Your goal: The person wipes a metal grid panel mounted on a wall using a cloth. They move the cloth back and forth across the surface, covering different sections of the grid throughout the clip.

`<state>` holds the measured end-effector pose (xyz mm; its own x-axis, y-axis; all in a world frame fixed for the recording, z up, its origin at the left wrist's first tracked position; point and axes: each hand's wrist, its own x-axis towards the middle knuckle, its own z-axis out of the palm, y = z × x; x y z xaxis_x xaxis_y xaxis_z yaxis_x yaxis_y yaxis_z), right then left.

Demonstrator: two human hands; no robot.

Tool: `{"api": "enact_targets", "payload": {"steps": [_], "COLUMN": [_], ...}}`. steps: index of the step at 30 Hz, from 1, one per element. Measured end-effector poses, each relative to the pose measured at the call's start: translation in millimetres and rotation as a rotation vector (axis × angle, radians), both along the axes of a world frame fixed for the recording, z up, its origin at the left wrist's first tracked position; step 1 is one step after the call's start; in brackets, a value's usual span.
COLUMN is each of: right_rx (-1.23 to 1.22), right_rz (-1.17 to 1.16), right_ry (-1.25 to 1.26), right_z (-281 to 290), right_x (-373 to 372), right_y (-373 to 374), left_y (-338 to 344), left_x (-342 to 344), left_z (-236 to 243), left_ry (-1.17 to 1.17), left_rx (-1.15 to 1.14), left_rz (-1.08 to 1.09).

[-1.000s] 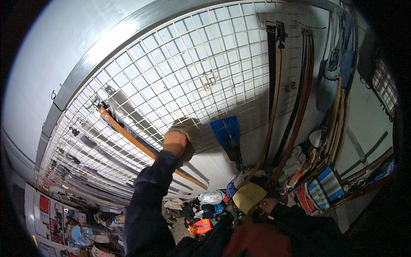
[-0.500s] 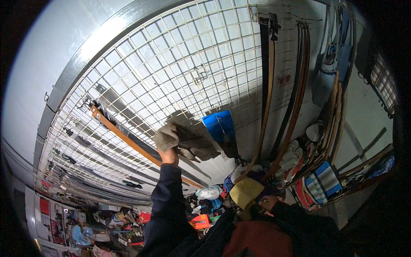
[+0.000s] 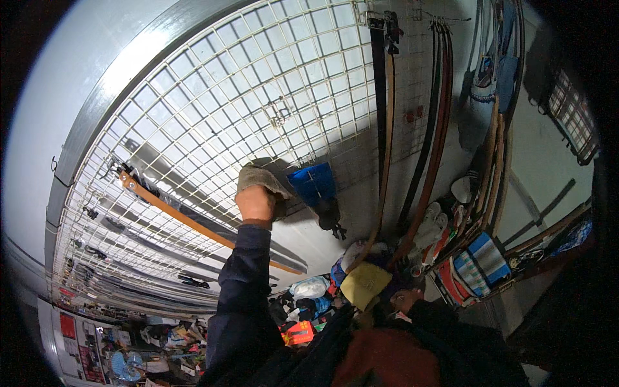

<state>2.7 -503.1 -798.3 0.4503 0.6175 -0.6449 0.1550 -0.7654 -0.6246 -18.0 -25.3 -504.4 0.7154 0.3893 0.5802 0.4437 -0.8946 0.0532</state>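
Note:
With my left hand (image 3: 255,205) I grip a grey-brown cloth (image 3: 261,177) against the white wire grid (image 3: 258,77), just left of a blue hanging item (image 3: 313,184) with a dark lower part. An orange-tan strap (image 3: 177,216) hangs from the grid left of that hand. Low on the right, my right hand (image 3: 406,300) has its fingers curled beside a yellow soft item (image 3: 364,284); what they hold is too dark to make out.
Long dark and tan straps (image 3: 438,129) hang on the right. Heaped bagged and coloured items (image 3: 309,290) lie below the grid. A striped item (image 3: 480,261) is at the right. A blue fan (image 3: 126,366) and clutter show at lower left.
Half a second ago the cloth's loose part hung out to the right; now it is bunched at my left hand, which is slightly higher. The whole scene has shifted up and left in view.

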Motion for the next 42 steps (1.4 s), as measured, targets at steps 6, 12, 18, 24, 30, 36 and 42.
{"api": "enact_targets", "payload": {"steps": [6,12,18,24,30,36,42], "right_rx": [0.011,0.021,0.004,-0.002,0.007,0.055,0.073], "right_rz": [-0.022,-0.027,-0.009,0.017,-0.010,-0.067,-0.095], "right_ry": [-0.003,-0.020,-0.051,-0.102,-0.144,-0.146,0.454], "right_z": [-2,-3,-6,-12,-21,-24,-39], "right_x": [-3,-9,-9,-5,-2,-7,14], "right_y": [1,5,12,21,17,5,-2], "left_y": [28,15,26,35,18,30,21], "left_x": [-6,-3,-23,-31,-27,-15,-24], "left_z": [17,18,25,61,65,40,25], "left_ry": [-0.537,-1.092,-0.245,0.544,0.582,0.009,-0.742], "left_rx": [-0.799,-1.691,-0.062,0.356,0.467,-0.095,-1.217], "left_rz": [-0.537,-0.615,-0.381,-0.177,-0.102,-0.225,-0.598]}}
